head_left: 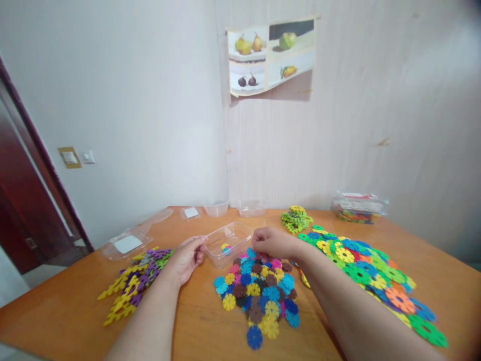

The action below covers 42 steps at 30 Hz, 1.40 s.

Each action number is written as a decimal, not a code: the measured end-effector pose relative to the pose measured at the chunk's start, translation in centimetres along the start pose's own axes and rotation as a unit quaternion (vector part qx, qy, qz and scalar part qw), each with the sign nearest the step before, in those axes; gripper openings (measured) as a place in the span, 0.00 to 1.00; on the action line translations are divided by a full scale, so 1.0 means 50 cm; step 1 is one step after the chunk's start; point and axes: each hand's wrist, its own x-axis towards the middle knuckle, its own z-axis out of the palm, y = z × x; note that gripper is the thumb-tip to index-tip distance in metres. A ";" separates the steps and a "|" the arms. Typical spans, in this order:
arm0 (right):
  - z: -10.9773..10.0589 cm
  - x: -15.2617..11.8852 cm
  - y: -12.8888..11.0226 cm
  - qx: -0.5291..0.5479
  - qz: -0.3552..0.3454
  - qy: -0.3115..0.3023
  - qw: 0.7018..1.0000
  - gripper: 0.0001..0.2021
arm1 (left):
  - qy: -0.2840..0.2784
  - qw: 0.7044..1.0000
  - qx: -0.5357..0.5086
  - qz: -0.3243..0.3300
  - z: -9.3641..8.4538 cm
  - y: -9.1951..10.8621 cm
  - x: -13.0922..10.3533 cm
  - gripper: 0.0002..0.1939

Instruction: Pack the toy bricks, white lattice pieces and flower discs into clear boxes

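My left hand (190,256) grips the left end of a clear plastic box (220,258) between thumb and fingers. A few small discs, yellow, pink and blue, lie inside the box. My right hand (271,241) is closed at the back of a pile of small notched discs (255,291) in blue, yellow, brown and pink, close beside the box's right end. Its fingertips point down, and whatever they hold is hidden.
Purple and yellow toothed pieces (130,291) lie left; larger notched discs (361,265) spread right. Behind stand green pieces (295,220), a filled clear box (358,208), a round tub (216,208) and another clear box (252,207). Clear lids (128,244) lie at the left.
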 end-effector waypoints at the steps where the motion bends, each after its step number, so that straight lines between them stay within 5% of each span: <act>1: 0.001 0.004 0.001 0.025 0.004 0.003 1.000 0.02 | -0.001 1.000 0.001 -0.001 0.000 -0.001 0.001 0.16; 10: 0.016 0.021 0.003 0.155 -0.012 0.086 0.984 0.03 | 0.011 1.000 -0.005 -0.008 0.002 -0.003 0.001 0.15; 17: 0.034 0.020 -0.023 0.335 -0.028 0.141 0.931 0.05 | 0.008 1.000 -0.002 -0.012 -0.002 -0.006 0.003 0.15; 24: -0.010 0.007 0.007 0.030 -0.008 0.064 0.997 0.03 | -0.001 1.000 0.001 -0.001 -0.005 -0.012 0.008 0.15; 29: -0.012 -0.005 0.014 -0.145 0.049 -0.020 0.988 0.13 | 0.000 1.000 0.002 0.004 -0.006 -0.012 0.009 0.15; 33: 0.005 -0.008 0.005 -0.182 0.065 -0.060 0.979 0.16 | 0.003 1.000 0.002 0.000 -0.005 -0.010 0.008 0.16; 42: 0.007 -0.006 0.000 -0.083 0.025 -0.010 0.996 0.06 | 0.004 1.000 -0.001 0.001 0.004 0.000 -0.003 0.15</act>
